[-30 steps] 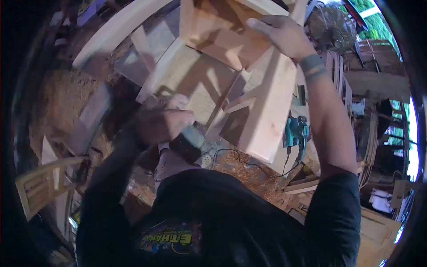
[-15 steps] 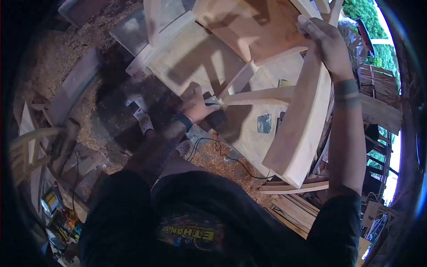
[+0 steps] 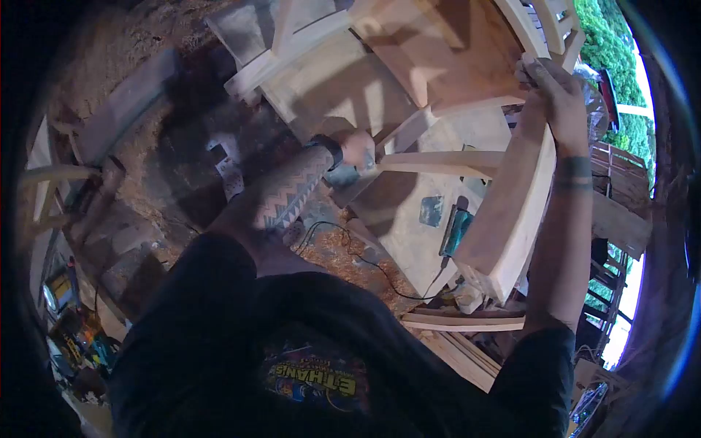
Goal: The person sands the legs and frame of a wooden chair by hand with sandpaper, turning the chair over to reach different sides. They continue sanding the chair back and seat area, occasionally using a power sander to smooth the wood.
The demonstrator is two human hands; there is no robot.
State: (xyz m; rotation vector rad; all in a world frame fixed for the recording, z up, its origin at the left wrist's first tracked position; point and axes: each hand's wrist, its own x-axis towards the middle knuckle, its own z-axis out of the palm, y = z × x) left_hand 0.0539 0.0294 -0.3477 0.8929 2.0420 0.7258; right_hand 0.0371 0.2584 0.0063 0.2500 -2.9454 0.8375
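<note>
Looking down from the head view, we see our right hand (image 3: 561,95) closed over the upper end of a thick board (image 3: 511,197), thumb and fingers wrapped about it. Our left hand (image 3: 356,150) is partly curled near the end of a slim rail (image 3: 445,162); a greyish piece (image 3: 342,175) shows just under it, but we cannot tell whether the fingers pinch it. Board and rail belong to a wooden frame, set over a pale, dusty worktop (image 3: 398,219), with a brown panel (image 3: 467,55) at its far side. On the worktop lie a dark square sheet (image 3: 431,210) and a teal power tool (image 3: 458,230), beside the board. A black cord (image 3: 387,266) crosses shavings (image 3: 325,244) on the floor; long planks (image 3: 464,321) lie nearby, and greenery (image 3: 606,44) shows outside at upper right.
</note>
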